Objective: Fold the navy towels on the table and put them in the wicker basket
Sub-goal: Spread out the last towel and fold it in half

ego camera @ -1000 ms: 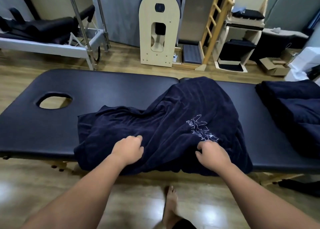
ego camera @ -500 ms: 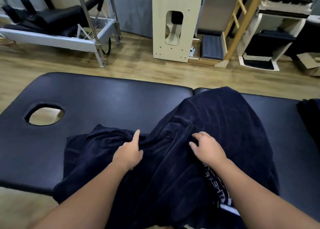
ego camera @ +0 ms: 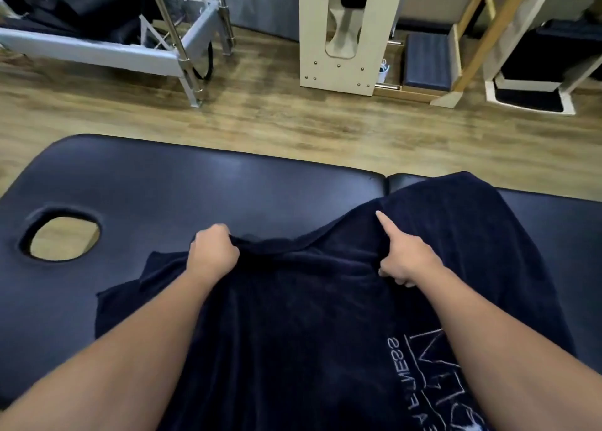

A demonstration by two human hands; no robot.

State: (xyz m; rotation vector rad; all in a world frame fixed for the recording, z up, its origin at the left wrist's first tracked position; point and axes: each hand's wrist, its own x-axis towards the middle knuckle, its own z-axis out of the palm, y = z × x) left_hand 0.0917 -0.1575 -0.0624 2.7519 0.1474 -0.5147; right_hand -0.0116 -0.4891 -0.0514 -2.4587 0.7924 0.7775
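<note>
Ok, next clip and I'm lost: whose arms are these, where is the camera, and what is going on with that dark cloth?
No machine here: a person wears one wide-angle camera on the head, looking down at their own hands. The left hand grips a bunched edge of a navy towel. The right hand holds the same towel with its lower fingers curled and its index finger pointing away. The towel lies crumpled on a dark padded table with a face hole. No wicker basket is in view.

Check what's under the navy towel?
The crumpled navy terry towel lies on the black padded massage table; table shows around it. Anything beneath the cloth is covered.
</note>
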